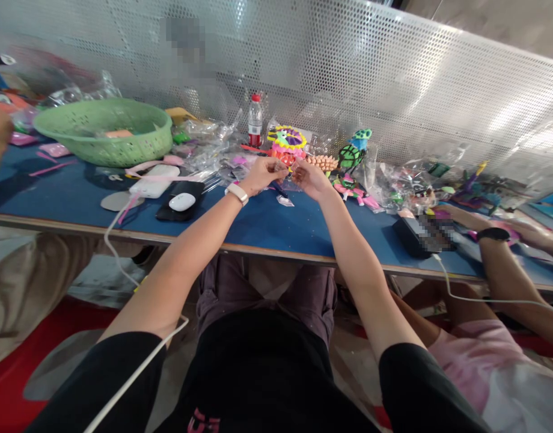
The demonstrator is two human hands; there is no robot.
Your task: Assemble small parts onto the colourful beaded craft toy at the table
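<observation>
Over the blue table, my left hand (262, 174), with a pale band on the wrist, pinches thumb and fingers together. Facing it a short distance away, my right hand (311, 179) has its fingers curled in. Whatever lies in the fingertips is too small to make out. Just behind the hands stands a colourful foam figure (287, 138) with a yellow scalloped edge and purple segments. A tan, bumpy piece (322, 162) sits right of it. Below the fingers, a dark pen-like item (279, 190) and a small clear packet (285, 201) rest on the table.
Left are a green basket (105, 147), white power bank (155, 181), and white mouse (182, 202) on a black pouch. A red-capped bottle (255, 120) stands behind. Right are a green-black figure (351, 156), plastic bags (394, 180), a black box (414, 237) and a co-worker's arms (506, 264).
</observation>
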